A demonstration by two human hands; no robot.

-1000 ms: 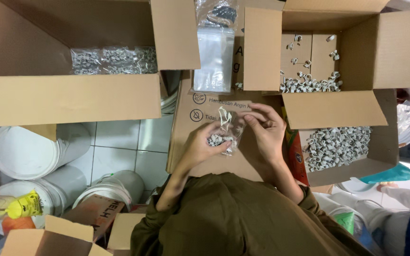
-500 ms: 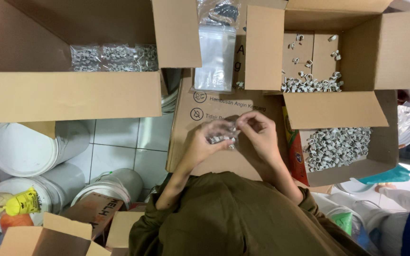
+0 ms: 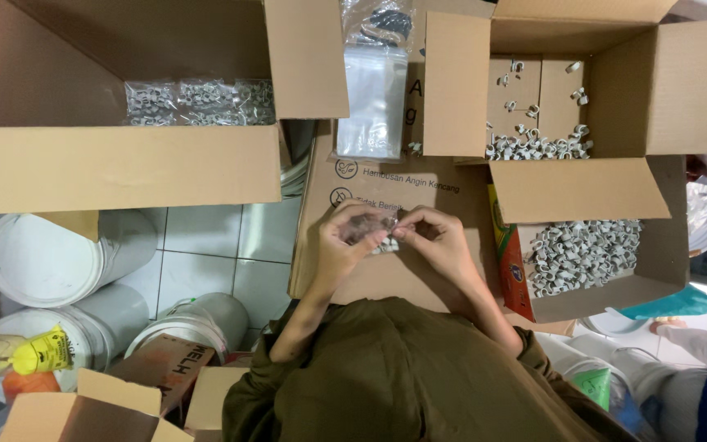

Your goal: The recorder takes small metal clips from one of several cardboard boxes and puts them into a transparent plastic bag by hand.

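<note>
Since a second ago I have drawn both hands closer together and folded the small bag up between them; it no longer hangs loose below my fingers. My left hand (image 3: 345, 241) cups the clear bag (image 3: 374, 232) of clips, fingers curled around it, and my right hand (image 3: 435, 241) pinches its top edge, thumb and forefinger narrow. The bag sits between my hands over the flat cardboard (image 3: 386, 278) in front of me.

To do this well, I judge I should keep the mouth of the bag level so no clips spill, press the edge flat with the right fingertips, and hold the weight steady in the left palm.

Counting: two hands, one bag in them. Two large open boxes stand far, the left box (image 3: 124, 168) holding a row of filled bags (image 3: 198, 102), about three showing, the right box (image 3: 664, 90) holding loose grey clips (image 3: 538, 147), too many to count. A nearer box (image 3: 656, 262) on the right holds another heap of clips. One stack of empty bags (image 3: 374, 102) lies between the far boxes. Three white buckets (image 3: 51, 262) stand on the floor to the left.
</note>
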